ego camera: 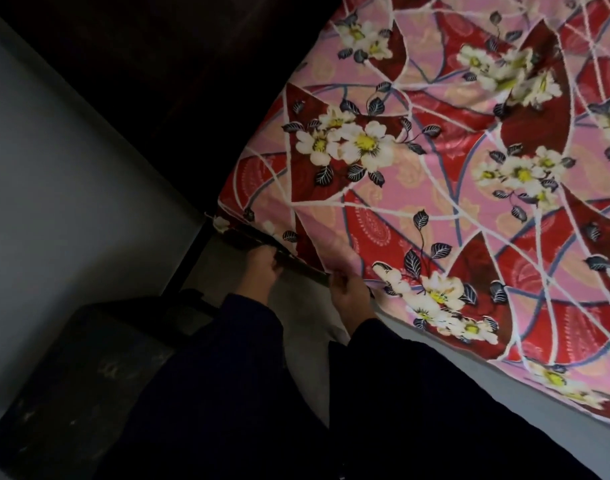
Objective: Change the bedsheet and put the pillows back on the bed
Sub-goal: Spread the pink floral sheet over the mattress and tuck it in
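- The right grip [348, 292] is closed on the lower edge of the bedsheet [435, 168]. Its fingers curl round a fold of the pink and red fabric near the bed's corner, with the knuckles turned toward the camera.
- The left grip [262, 268] is just beside it, nearer the corner. Its fingers curl up against a dark strip [296, 261] that runs under the sheet's hanging edge. Shadow hides the fingertips, so I cannot tell whether they pinch the cloth or the strip.
- The two grips are close together but not touching, and the dark strip spans the gap between them.
- Both forearms come up from the bottom of the view in dark sleeves [248, 327].
- The bedsheet is red and pink, printed with white flowers, dark leaves and pale crossing lines. It lies spread over the top of the bed and fills the upper right of the view. Its corner hangs down over the edge, just above the left grip.
- A pale band, the side of the mattress [504, 386], shows under the sheet's border along the near side.
- A dark headboard [158, 64] stands along the far side of the corner.
- A grey wall [54, 168] takes up the left side.
- A dark, scuffed box-like object [89, 375] stands low on the left, near the left sleeve. What it is cannot be made out.
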